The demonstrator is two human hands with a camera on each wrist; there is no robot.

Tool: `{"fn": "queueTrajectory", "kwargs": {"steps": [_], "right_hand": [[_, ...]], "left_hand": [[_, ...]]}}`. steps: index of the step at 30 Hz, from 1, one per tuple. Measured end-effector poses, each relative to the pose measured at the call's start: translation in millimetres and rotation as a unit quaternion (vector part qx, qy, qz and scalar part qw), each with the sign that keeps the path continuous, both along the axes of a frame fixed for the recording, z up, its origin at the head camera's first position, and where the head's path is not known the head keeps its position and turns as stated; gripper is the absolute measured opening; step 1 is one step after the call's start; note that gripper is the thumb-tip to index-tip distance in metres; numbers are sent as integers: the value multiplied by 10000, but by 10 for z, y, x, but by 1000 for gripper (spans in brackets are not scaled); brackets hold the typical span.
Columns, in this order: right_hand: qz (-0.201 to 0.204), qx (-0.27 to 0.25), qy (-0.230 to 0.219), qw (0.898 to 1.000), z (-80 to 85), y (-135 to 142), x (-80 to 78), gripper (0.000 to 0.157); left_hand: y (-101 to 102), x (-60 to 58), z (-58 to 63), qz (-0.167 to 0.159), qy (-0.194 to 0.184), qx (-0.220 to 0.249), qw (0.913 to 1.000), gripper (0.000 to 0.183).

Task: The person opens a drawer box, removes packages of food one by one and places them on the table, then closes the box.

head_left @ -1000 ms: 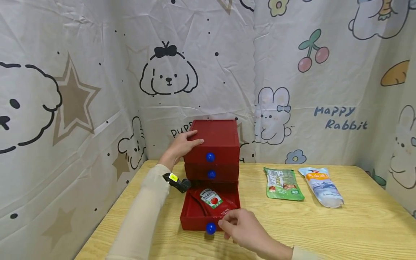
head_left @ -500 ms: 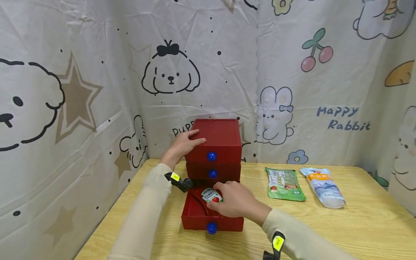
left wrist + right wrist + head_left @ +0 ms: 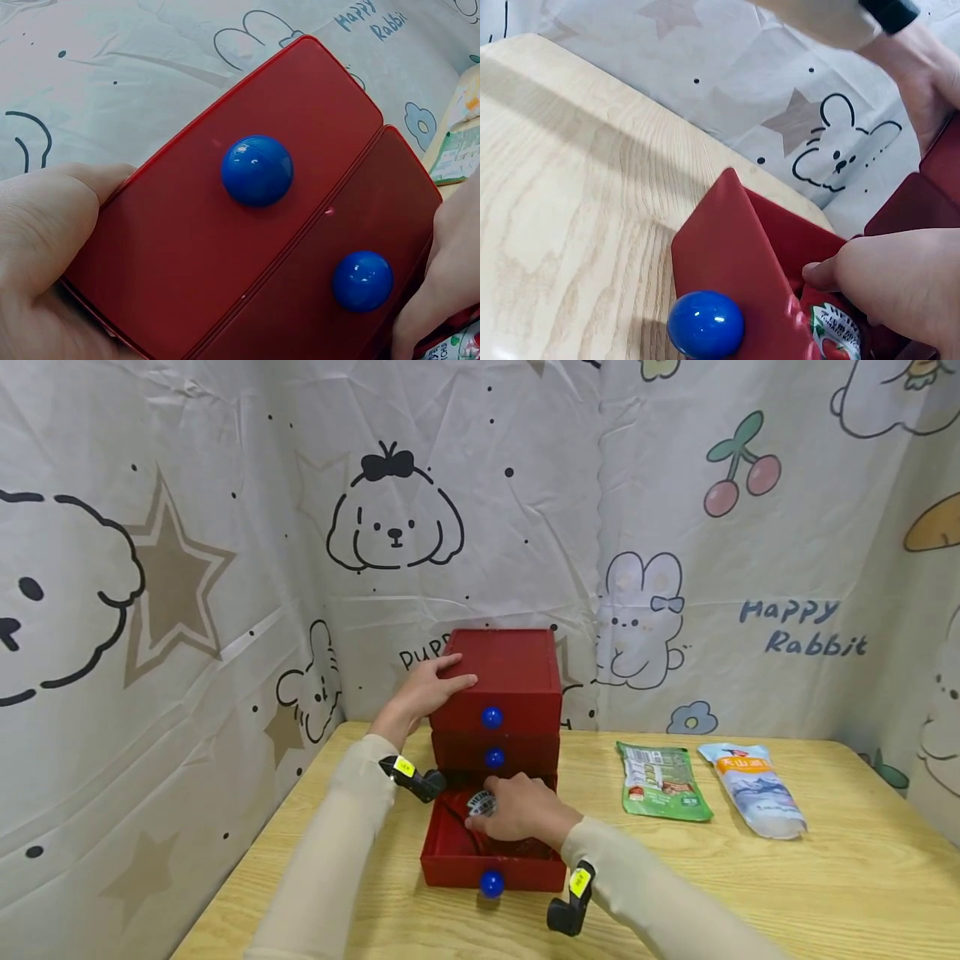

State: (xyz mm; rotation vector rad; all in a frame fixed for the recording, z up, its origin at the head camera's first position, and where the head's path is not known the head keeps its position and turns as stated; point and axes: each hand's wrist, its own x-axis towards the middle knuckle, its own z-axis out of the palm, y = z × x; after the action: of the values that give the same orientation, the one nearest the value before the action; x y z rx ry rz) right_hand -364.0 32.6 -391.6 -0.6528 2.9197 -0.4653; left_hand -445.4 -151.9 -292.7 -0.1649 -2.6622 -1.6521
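Observation:
A small red chest of drawers (image 3: 501, 662) with blue ball knobs stands on the table, its bottom drawer (image 3: 450, 870) pulled out. My left hand (image 3: 423, 692) rests against the chest's upper left side, thumb and a finger extended over the top. A red Heinz ketchup pouch (image 3: 835, 327) lies in the drawer, mostly covered by my right hand (image 3: 521, 810). The right thumb bends down at the pouch's edge near the drawer wall, and the hand pinches the pouch; its other fingertips are hidden. In the left wrist view the upper two knobs show, including the top knob (image 3: 257, 171).
To the right on the wooden table (image 3: 645, 885) lie a green food packet (image 3: 663, 781) and a blue-and-white bag with an orange band (image 3: 753, 789). A printed cloth (image 3: 525, 527) hangs behind the table and along its sides.
My right hand has moved from the front of the bottom drawer up and inward onto the ketchup pouch. My left hand stays on the chest. The head view has shifted slightly.

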Motion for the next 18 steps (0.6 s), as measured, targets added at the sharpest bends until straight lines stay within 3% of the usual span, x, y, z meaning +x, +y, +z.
{"fn": "queueTrajectory", "kwargs": {"steps": [11, 18], "right_hand": [[-132, -75, -233, 9996, -147, -84, -92, 75], [-194, 199, -215, 9994, -219, -164, -74, 80]], "left_hand": [[-6, 5, -10, 51, -114, 105, 9999, 70], [-1, 21, -9, 51, -52, 58, 10000, 69]]}}
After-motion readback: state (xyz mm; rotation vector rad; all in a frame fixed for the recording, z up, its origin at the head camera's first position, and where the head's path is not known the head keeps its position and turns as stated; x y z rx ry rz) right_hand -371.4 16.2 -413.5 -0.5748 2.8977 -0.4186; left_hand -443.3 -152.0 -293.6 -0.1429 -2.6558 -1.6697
